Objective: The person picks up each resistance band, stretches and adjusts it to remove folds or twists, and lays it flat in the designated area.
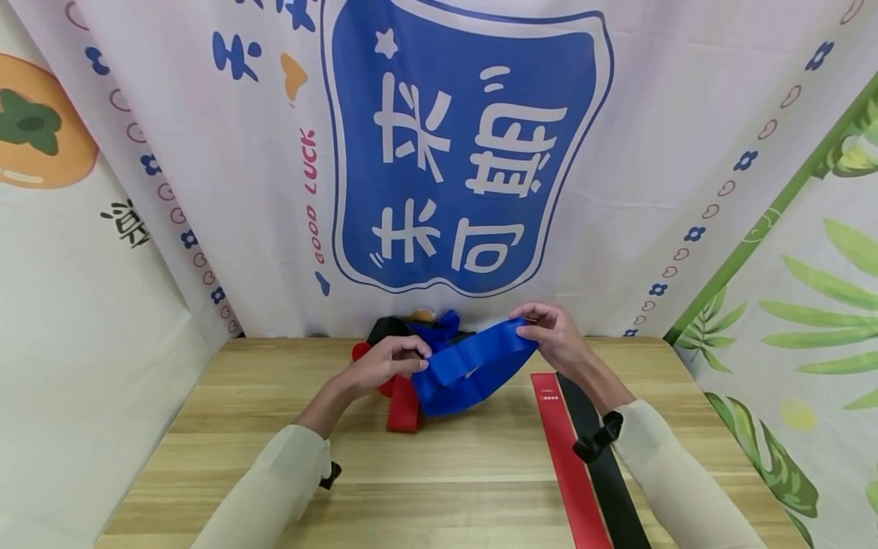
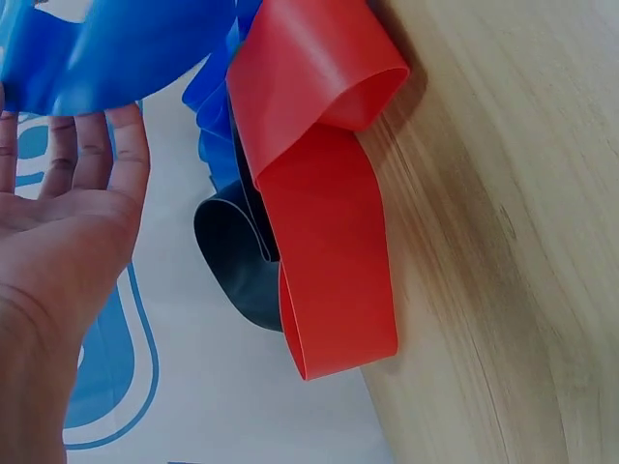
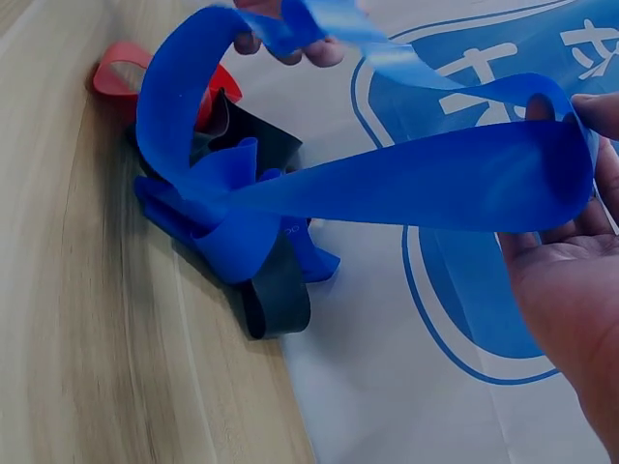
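A blue elastic resistance band (image 1: 480, 354), a wide flat loop, is held up above the back of the table, between both hands. My left hand (image 1: 384, 364) pinches its left end between thumb and fingers. At the other end my right hand (image 1: 559, 335) grips it, and in the right wrist view the right thumb lies over the strip. Below and behind the left hand is a tangled heap: a red band (image 2: 334, 251), a black band (image 2: 237, 256) and more blue band (image 3: 227, 232). In the right wrist view the held loop partly covers this heap.
A flat red band (image 1: 569, 457) and a flat black band (image 1: 607, 473) lie side by side on the wooden table (image 1: 439, 488), beside and partly under the right forearm. A printed cloth (image 1: 652, 152) hangs at the table's back edge.
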A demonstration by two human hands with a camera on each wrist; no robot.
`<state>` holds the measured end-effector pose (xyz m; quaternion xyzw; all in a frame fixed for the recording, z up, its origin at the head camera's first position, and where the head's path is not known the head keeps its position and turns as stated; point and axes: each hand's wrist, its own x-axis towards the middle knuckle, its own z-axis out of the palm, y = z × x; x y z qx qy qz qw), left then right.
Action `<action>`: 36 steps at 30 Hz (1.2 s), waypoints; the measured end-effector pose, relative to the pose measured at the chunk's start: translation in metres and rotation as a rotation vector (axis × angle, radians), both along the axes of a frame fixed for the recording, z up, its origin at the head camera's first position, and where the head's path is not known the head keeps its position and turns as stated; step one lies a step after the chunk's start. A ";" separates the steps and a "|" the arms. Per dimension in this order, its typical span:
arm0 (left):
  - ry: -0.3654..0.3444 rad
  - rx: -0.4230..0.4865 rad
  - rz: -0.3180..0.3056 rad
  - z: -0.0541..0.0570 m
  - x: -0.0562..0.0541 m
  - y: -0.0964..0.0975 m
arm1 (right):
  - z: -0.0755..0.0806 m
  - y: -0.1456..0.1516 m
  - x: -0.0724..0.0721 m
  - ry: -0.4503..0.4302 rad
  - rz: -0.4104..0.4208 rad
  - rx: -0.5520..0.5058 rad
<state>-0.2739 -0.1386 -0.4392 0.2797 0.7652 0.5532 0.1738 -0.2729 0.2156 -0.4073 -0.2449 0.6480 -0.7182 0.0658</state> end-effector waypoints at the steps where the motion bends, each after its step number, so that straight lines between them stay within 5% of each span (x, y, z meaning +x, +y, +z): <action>1: -0.009 0.022 -0.002 0.000 0.000 0.000 | -0.001 0.001 0.000 -0.001 -0.005 0.001; 7: -0.051 0.154 -0.014 0.002 -0.002 0.000 | -0.004 0.005 0.001 -0.020 -0.017 0.004; 12: -0.056 0.179 0.005 0.006 -0.001 0.002 | -0.005 0.006 0.003 -0.040 -0.016 -0.004; 26: -0.031 -0.013 0.046 0.012 0.003 0.012 | -0.008 0.008 0.005 -0.027 -0.010 0.007; 36: 0.037 -0.041 0.042 0.010 0.002 0.025 | -0.012 0.004 0.009 0.002 0.002 0.052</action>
